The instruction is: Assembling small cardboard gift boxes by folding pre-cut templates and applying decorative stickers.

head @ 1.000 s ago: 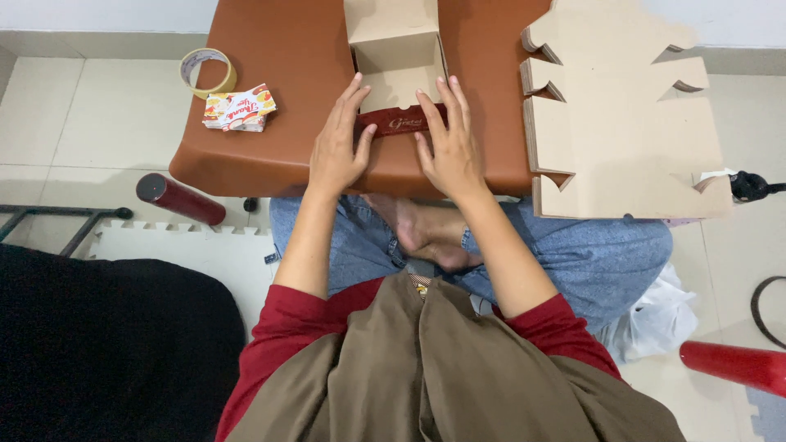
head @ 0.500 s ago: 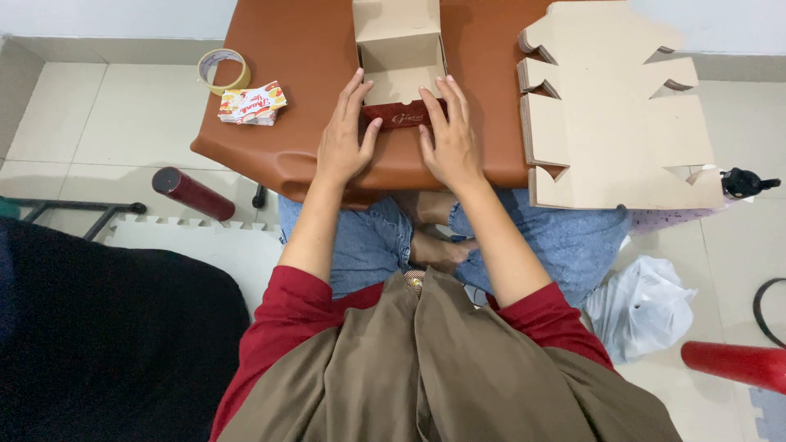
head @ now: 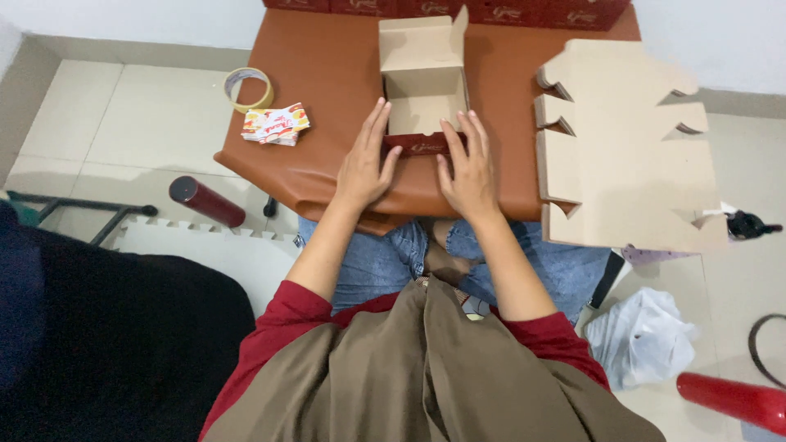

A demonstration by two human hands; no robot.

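Cardboard box (head: 422, 90), half-folded, sits open on the brown table (head: 327, 74) right in front of us, lid flap standing up at the far side, dark red front panel (head: 424, 146) facing us at the near edge. We have both hands flat on it. Left hand (head: 364, 164) lies palm-down just left of the red panel, fingers (head: 377, 123) spread and straight, tips touching the box's left wall. Right hand (head: 467, 168) mirrors it on the right, fingers (head: 471, 131) splayed over the panel's right end. Neither hand grips anything; both are wide and pressing.

Beside the box, to the right, a stack of flat die-cut cardboard blanks (head: 626, 155) hangs partly off the table edge. Left of the box: a small pile of printed cards (head: 276, 124) and a roll of tape (head: 248, 88). A row of finished dark red boxes (head: 458, 10) lines the far edge. On the floor: a dark red cylinder (head: 206, 201) at left, white plastic bag (head: 643, 340) at right.

Risks, as we judge them: the front panel looks only pressed down, not locked, so uneven pressure from one hand could let a side wall spring back or crease the fold crooked. Pushing forward could slide the box on the smooth table. The overhanging blanks look easy to knock off with the right elbow.
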